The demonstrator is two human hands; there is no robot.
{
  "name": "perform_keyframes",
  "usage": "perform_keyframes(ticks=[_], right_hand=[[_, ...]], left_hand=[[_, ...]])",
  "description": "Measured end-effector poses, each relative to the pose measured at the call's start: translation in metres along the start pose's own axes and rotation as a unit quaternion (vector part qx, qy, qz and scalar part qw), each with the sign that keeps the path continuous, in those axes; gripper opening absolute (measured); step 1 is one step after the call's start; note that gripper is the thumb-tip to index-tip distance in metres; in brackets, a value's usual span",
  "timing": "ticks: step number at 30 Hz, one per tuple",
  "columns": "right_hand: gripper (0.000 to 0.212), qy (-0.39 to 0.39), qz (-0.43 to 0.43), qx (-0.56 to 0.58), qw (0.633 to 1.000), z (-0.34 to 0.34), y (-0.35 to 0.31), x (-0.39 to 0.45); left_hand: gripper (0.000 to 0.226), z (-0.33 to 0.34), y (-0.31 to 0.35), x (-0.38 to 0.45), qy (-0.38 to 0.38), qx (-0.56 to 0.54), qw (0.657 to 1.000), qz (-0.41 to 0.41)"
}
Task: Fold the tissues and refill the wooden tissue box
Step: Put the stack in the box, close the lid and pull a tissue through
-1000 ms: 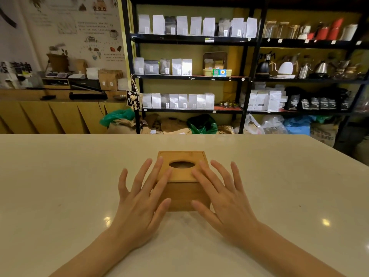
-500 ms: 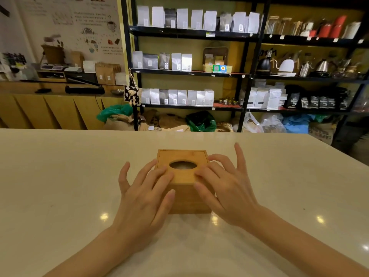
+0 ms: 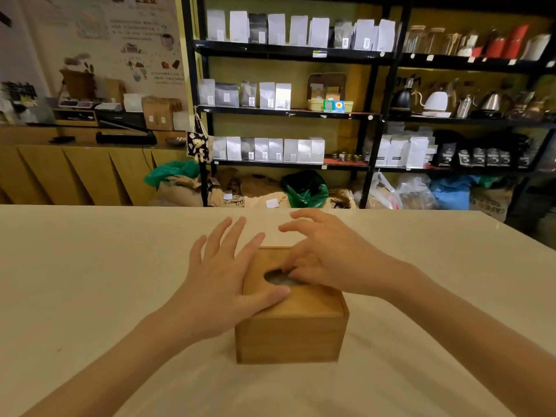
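A square wooden tissue box stands on the pale table right in front of me. Its lid has an oval opening, dark inside. My left hand lies against the box's left side, fingers straight and spread, thumb pressing on the lid near the front. My right hand hovers over the lid's back half with loosely bent fingers reaching past the far edge; its thumb touches the rim of the oval opening. No tissues are in view.
Beyond the table's far edge stand black shelves with white pouches, kettles and jars, and sacks and bags lie on the floor. A wooden counter runs along the left wall.
The box now sits closer to me and lower in view. Both hands have slid further forward over the lid, and the right thumb has come to the oval opening.
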State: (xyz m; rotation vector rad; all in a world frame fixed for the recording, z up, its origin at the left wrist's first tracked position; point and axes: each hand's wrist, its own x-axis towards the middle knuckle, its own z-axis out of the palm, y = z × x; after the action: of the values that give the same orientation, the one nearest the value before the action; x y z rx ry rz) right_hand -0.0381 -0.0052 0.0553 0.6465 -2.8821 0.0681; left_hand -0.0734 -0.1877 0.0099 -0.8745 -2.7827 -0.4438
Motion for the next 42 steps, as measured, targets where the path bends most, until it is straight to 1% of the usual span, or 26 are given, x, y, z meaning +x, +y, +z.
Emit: perform_keyframes(ticks=[2, 4, 8, 10, 12, 13, 16, 19, 22, 29, 32, 35, 38, 40, 42], right_hand=[[0.024, -0.042, -0.020, -0.016, 0.999, 0.002, 0.001, 0.009], [0.023, -0.074, -0.028, -0.037, 0.996, 0.005, -0.001, 0.017], [0.024, -0.110, -0.053, -0.099, 0.988, 0.007, -0.004, 0.030], [0.022, -0.117, -0.071, -0.119, 0.983, 0.008, -0.005, 0.034], [0.018, -0.123, -0.082, -0.110, 0.983, 0.011, -0.005, 0.037], [0.017, -0.125, -0.084, -0.100, 0.983, 0.011, -0.005, 0.037], [0.017, -0.125, -0.086, -0.077, 0.985, 0.011, -0.004, 0.037], [0.017, -0.109, -0.100, -0.065, 0.987, 0.012, -0.001, 0.036], [0.017, -0.098, -0.097, -0.035, 0.990, 0.012, 0.001, 0.033], [0.019, -0.070, -0.115, -0.016, 0.991, 0.012, 0.007, 0.029], [0.020, -0.074, -0.096, 0.032, 0.992, 0.005, 0.012, 0.022], [0.017, -0.073, -0.048, 0.138, 0.987, 0.001, 0.017, 0.017], [0.013, -0.104, 0.018, 0.238, 0.965, 0.003, 0.022, 0.014], [0.015, -0.128, 0.051, 0.293, 0.946, 0.007, 0.024, 0.012], [0.020, -0.129, 0.078, 0.351, 0.924, 0.009, 0.024, 0.012]], left_hand=[[0.116, 0.003, -0.002, 0.003, -0.060, 0.002, 0.998, -0.022], [0.117, 0.005, -0.003, 0.005, -0.094, 0.004, 0.995, -0.029], [0.115, 0.005, -0.003, 0.006, -0.120, 0.009, 0.992, -0.029], [0.109, 0.005, -0.004, 0.005, -0.130, 0.006, 0.991, -0.027], [0.100, 0.005, -0.005, 0.005, -0.135, 0.001, 0.990, -0.024], [0.099, 0.005, -0.006, 0.006, -0.136, -0.001, 0.990, -0.022], [0.106, 0.005, -0.006, 0.006, -0.144, 0.001, 0.989, -0.016], [0.110, 0.004, -0.006, 0.007, -0.151, -0.010, 0.988, -0.011], [0.111, 0.004, -0.006, 0.007, -0.149, -0.016, 0.989, -0.009], [0.112, 0.001, -0.005, 0.005, -0.153, -0.004, 0.988, -0.001], [0.104, -0.002, -0.004, 0.002, -0.167, 0.003, 0.986, 0.001], [0.101, -0.004, -0.003, 0.001, -0.176, 0.011, 0.984, 0.000], [0.104, -0.004, -0.001, 0.000, -0.167, 0.003, 0.986, -0.004], [0.103, -0.004, 0.002, 0.000, -0.146, -0.017, 0.989, -0.007], [0.102, -0.004, 0.004, 0.001, -0.122, -0.042, 0.992, -0.008]])
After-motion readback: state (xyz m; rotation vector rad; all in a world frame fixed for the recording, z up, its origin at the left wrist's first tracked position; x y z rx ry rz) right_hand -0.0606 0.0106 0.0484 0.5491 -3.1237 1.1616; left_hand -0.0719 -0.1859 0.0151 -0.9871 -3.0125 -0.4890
